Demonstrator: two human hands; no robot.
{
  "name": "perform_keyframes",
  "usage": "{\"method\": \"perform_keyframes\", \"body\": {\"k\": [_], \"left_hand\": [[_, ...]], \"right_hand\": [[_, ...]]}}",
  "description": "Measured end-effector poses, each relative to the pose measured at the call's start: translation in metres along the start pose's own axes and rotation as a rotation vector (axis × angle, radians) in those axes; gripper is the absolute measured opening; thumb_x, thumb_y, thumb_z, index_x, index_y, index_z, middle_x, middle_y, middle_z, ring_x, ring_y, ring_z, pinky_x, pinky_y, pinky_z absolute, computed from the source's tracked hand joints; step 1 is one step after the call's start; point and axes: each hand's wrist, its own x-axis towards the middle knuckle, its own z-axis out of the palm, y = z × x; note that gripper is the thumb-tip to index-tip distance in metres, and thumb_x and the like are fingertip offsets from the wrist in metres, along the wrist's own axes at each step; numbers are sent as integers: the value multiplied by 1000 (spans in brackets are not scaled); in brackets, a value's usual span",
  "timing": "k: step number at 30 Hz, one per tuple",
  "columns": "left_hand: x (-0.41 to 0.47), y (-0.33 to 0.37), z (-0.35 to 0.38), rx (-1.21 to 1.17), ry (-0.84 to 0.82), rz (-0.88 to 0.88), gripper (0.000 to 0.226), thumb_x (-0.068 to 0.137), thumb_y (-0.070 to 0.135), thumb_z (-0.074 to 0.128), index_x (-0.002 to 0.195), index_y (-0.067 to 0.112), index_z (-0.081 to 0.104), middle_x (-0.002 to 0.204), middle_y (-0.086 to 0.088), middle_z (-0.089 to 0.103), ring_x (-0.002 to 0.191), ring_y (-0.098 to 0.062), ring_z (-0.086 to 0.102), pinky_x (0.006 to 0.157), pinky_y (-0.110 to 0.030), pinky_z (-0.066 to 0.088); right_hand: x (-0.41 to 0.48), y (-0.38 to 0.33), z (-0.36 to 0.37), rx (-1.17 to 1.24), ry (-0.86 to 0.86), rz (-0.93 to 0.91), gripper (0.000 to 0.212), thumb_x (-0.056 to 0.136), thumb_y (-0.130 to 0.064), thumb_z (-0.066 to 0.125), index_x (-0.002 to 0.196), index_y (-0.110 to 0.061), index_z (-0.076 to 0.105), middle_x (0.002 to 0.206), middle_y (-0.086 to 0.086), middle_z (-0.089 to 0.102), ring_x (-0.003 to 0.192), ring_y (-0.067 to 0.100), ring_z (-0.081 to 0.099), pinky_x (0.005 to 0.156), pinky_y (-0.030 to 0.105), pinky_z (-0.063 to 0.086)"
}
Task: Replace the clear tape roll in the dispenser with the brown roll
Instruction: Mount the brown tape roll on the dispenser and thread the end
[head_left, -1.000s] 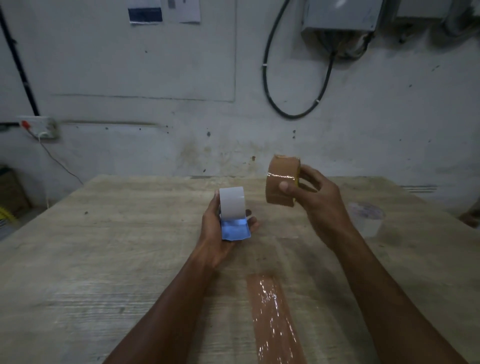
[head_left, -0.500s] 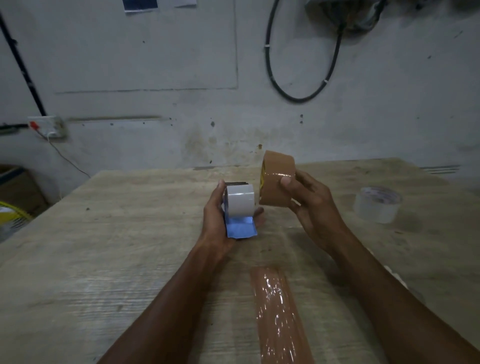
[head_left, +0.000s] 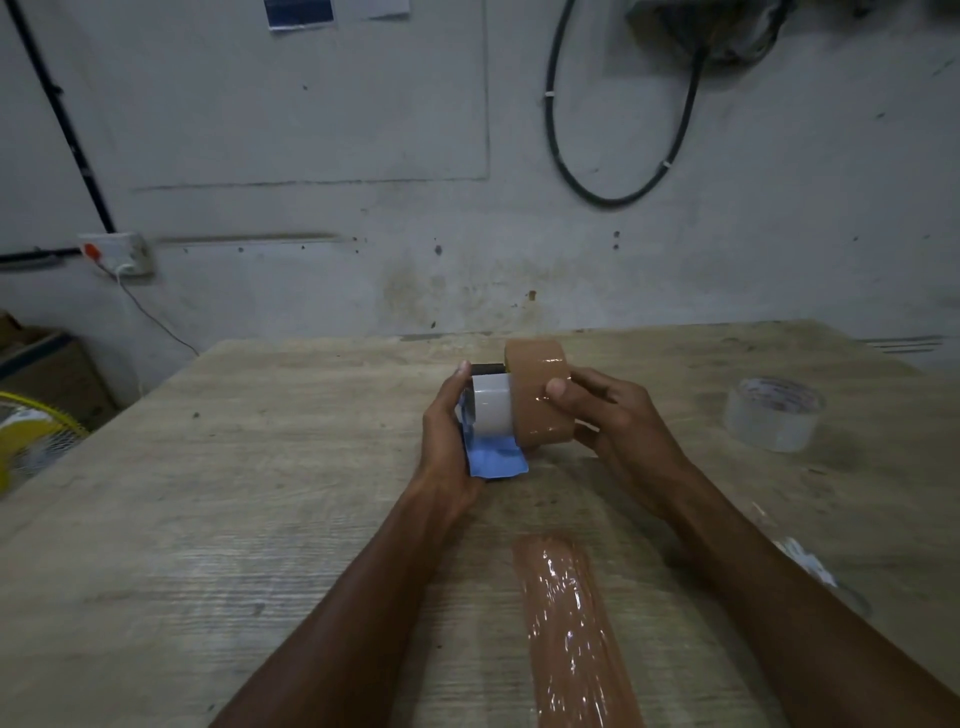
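Since a moment ago the right hand (head_left: 618, 426), pinching the brown tape roll (head_left: 540, 397), has brought it against the dispenser (head_left: 491, 415) gripped steady in the left hand (head_left: 447, 441), apparently to seat it; the clear tape roll (head_left: 774, 413) lies well right of both hands.

Both forearms reach forward; the left hand (head_left: 447, 441) is curled in a grip, the right hand (head_left: 618, 431) likewise, thumb on top.

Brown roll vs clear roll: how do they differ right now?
The brown roll is opaque; the clear roll is see-through. The brown roll is on edge in the right hand, beside the dispenser in the left hand; the clear roll lies flat on the table, untouched. Both are wide tape rolls.
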Motion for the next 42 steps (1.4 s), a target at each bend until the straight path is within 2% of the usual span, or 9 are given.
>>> {"method": "perform_keyframes", "body": {"k": [5,7,12,17,20,25,29,35,42], "left_hand": [[1,-1,0,63,-26,1,47,99,40,50,74,11,77,68,-8,72,55,-19,69,55,-29,58],[0,-1,0,75,-58,-16,54,99,43,48,69,13,81,72,-9,74,60,-20,71,64,-32,59],[-9,3,3,162,-28,20,62,92,53,51,126,3,66,123,-25,68,104,-41,66,90,-48,54],[-5,0,1,173,-23,47,77,82,59,55,134,3,59,130,-28,62,123,-46,57,94,-52,53],[-5,-1,3,151,-1,50,82,78,59,55,136,1,57,133,-29,60,125,-48,55,104,-58,46],[-4,0,3,123,-13,23,78,81,60,51,135,4,58,130,-26,63,120,-45,60,82,-49,59],[-2,-1,3,103,-23,46,77,85,58,51,140,6,53,133,-26,61,122,-46,58,84,-49,59],[1,-2,0,115,17,72,93,71,62,69,144,9,47,136,-26,59,118,-47,60,69,-45,59],[5,-6,-3,114,-7,8,74,84,53,56,137,1,56,135,-27,59,123,-47,56,100,-56,48]], "right_hand": [[-4,0,2,-28,-72,-26,68,72,-44,79,130,-15,61,124,3,69,112,19,67,90,35,57],[-5,1,3,-59,-93,-41,67,73,-45,80,131,-18,60,125,1,68,113,18,66,90,36,57],[-7,1,4,-150,-154,-104,64,71,-40,80,131,-27,60,128,-4,67,118,16,63,97,43,52],[-7,1,7,-243,-163,-142,72,68,-45,80,134,-29,57,132,-6,63,122,15,60,102,50,48],[-8,2,7,-257,-173,-136,72,72,-47,77,138,-31,53,136,-7,61,123,15,59,103,49,48],[-9,4,11,-210,-192,-104,59,81,-45,70,137,-33,53,135,-8,61,122,12,59,98,39,52],[-11,4,11,-198,-164,-103,53,81,-46,70,130,-31,57,129,-11,63,116,7,62,89,29,56],[-14,0,17,-139,-80,-162,30,89,-26,64,112,-7,68,108,6,74,102,19,70,84,30,56],[-14,0,30,-41,-3,-161,21,94,-11,59,106,3,69,89,4,75,76,5,73,64,13,53]]}}
